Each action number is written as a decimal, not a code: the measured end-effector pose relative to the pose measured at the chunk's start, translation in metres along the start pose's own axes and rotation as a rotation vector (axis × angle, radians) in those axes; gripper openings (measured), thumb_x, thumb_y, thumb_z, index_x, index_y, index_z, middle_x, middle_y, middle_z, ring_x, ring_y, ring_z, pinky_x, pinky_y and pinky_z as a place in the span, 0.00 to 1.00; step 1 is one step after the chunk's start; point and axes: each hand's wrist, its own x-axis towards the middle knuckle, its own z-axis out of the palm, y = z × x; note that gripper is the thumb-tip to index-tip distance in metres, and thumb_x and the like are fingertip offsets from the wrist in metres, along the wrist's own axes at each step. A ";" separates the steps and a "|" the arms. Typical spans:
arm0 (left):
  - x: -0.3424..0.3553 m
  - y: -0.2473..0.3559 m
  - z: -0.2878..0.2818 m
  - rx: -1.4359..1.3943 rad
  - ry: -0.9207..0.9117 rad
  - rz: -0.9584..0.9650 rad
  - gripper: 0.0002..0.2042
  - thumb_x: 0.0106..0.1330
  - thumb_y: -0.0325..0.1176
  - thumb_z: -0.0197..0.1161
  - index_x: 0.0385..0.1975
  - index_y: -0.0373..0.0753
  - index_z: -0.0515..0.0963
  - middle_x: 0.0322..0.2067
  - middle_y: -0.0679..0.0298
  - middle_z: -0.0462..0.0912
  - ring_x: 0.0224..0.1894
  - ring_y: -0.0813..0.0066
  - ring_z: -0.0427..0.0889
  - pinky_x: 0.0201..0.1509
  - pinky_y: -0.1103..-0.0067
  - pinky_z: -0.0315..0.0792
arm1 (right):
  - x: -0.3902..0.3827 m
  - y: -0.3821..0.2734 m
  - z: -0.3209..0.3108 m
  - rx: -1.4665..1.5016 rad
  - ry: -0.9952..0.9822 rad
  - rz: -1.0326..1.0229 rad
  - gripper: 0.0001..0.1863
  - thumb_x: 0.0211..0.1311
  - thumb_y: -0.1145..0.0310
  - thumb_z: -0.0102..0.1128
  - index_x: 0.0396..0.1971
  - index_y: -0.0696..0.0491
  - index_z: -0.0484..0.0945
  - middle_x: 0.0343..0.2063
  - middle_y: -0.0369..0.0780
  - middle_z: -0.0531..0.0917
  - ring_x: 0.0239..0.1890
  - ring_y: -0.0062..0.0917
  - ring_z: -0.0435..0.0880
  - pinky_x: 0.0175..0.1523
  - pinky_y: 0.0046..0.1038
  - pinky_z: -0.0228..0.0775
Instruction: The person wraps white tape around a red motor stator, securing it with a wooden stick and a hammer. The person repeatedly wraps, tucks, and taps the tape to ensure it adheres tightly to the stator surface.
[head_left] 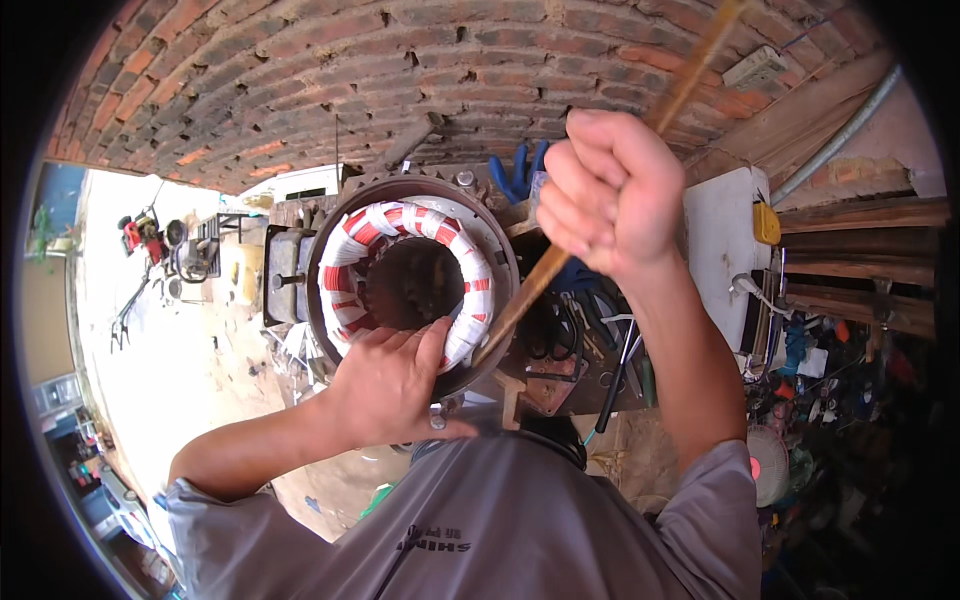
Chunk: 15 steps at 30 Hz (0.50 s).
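A round metal motor housing (512, 262) stands on the bench before me. Inside its rim sits a ring-shaped winding (478, 290) wrapped in white and red tape, around a dark bore. My left hand (388, 378) lies over the near side of the winding, its fingers curled toward the bore and its thumb stretched outside the rim; the fingertips are partly hidden. Raised to the right, my right hand (615, 195) is closed around a long wooden stick (532, 290). The lower end of the stick meets the gap between winding and housing at the near right.
Right of the housing lie several hand tools (605, 325) and blue gloves (520, 172). A brick wall (400, 80) rises behind the bench. A white panel (720, 255) with a yellow piece (766, 224) stands at the right. A metal box (288, 275) adjoins the housing's left side.
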 end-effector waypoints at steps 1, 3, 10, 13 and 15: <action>-0.003 -0.002 0.010 0.046 0.009 -0.025 0.53 0.48 0.69 0.73 0.57 0.22 0.68 0.33 0.52 0.83 0.32 0.58 0.86 0.40 0.70 0.79 | 0.009 0.003 -0.009 0.040 -0.070 -0.007 0.25 0.75 0.63 0.39 0.12 0.41 0.56 0.07 0.27 0.58 0.05 0.15 0.52 0.12 0.23 0.51; 0.000 0.000 0.013 0.087 0.039 -0.019 0.52 0.49 0.70 0.72 0.56 0.22 0.69 0.27 0.56 0.82 0.28 0.59 0.85 0.35 0.71 0.78 | 0.020 0.005 -0.010 0.056 -0.071 0.009 0.27 0.73 0.61 0.46 0.09 0.41 0.54 0.06 0.28 0.58 0.05 0.15 0.52 0.12 0.24 0.48; -0.001 0.001 0.019 0.082 0.067 0.033 0.44 0.52 0.63 0.72 0.50 0.22 0.73 0.34 0.52 0.85 0.28 0.61 0.85 0.35 0.74 0.79 | 0.036 0.015 0.002 0.056 -0.172 0.077 0.24 0.76 0.63 0.43 0.13 0.43 0.58 0.07 0.28 0.59 0.05 0.14 0.54 0.11 0.23 0.50; 0.002 -0.002 0.019 0.089 0.042 0.048 0.46 0.52 0.65 0.71 0.51 0.21 0.72 0.33 0.52 0.84 0.27 0.61 0.85 0.34 0.73 0.79 | 0.049 0.023 0.017 -0.061 -0.070 0.129 0.24 0.74 0.63 0.47 0.13 0.43 0.59 0.06 0.28 0.59 0.04 0.15 0.54 0.11 0.23 0.50; 0.003 -0.002 0.016 0.097 0.015 0.028 0.49 0.52 0.69 0.70 0.52 0.21 0.71 0.30 0.52 0.83 0.25 0.60 0.84 0.32 0.72 0.78 | 0.055 0.019 0.032 -0.153 0.043 0.140 0.25 0.72 0.63 0.53 0.12 0.43 0.59 0.05 0.28 0.59 0.04 0.15 0.56 0.11 0.24 0.50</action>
